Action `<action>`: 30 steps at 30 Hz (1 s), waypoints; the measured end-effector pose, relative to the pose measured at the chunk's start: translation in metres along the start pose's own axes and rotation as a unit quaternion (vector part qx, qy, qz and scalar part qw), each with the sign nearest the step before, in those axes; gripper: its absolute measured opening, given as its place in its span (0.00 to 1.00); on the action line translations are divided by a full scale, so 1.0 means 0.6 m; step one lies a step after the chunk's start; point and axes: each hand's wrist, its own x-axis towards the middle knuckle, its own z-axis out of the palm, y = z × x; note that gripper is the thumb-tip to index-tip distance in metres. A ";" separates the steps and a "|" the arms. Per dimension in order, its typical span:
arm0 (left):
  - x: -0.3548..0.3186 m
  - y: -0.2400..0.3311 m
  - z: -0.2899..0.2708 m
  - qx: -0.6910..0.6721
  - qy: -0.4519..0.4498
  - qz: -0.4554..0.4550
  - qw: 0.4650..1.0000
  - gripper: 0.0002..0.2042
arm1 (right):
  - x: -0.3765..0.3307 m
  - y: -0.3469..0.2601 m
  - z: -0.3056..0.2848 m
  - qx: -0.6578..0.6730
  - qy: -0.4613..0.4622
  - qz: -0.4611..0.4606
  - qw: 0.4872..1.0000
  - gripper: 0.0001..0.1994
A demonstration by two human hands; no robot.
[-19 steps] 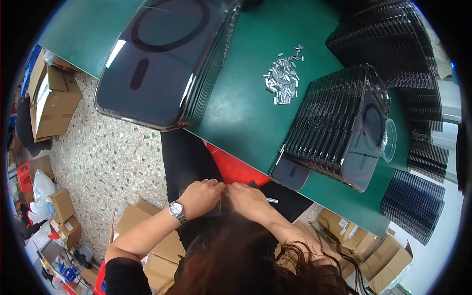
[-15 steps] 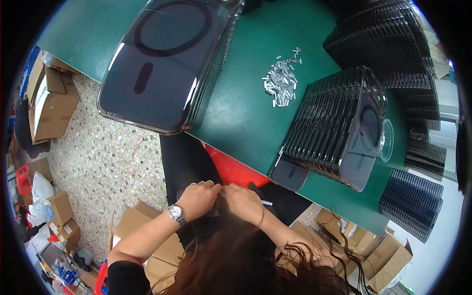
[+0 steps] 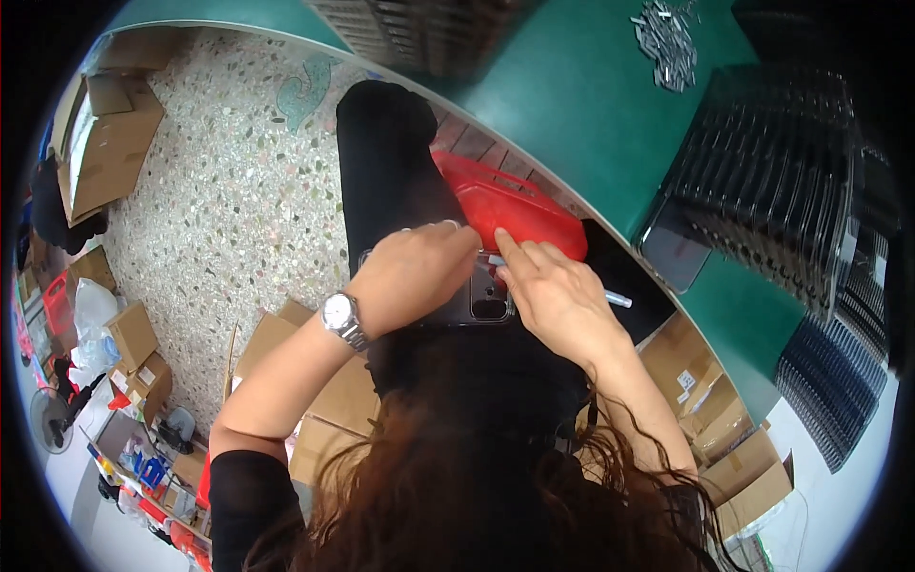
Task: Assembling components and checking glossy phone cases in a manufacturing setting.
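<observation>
A dark, see-through phone case (image 3: 479, 303) with a square camera cut-out rests over my lap. My left hand (image 3: 412, 276), with a silver watch on its wrist, grips the case's left side. My right hand (image 3: 555, 296) presses its forefinger on the case's upper edge and holds a thin light-coloured stick (image 3: 618, 299) that pokes out to the right. A red plastic bin (image 3: 519, 205) sits just beyond my hands, under the table edge. My own dark hair hides the lower part of the case and my lap.
The green table (image 3: 591, 114) runs across the top right, bearing stacked black trays (image 3: 782, 181) and a pile of small silver parts (image 3: 667, 38). More black trays (image 3: 839, 381) stand at far right. Cardboard boxes (image 3: 286, 353) lie on the speckled floor (image 3: 229, 210).
The view has tipped down and closer to my lap, so the table slid up and out. My hands stay together on the case, now seen larger.
</observation>
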 end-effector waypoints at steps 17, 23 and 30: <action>-0.019 0.042 0.022 0.003 0.003 -0.037 0.999 0.08 | -0.029 -0.007 0.048 0.025 0.075 0.011 0.997 0.12; -0.023 0.013 0.017 -0.054 -0.014 -0.012 0.998 0.06 | -0.029 -0.036 0.036 0.019 -0.003 0.081 0.997 0.21; -0.019 -0.012 0.033 -0.152 0.018 -0.068 0.986 0.06 | -0.007 -0.120 -0.145 0.095 0.322 0.007 0.942 0.21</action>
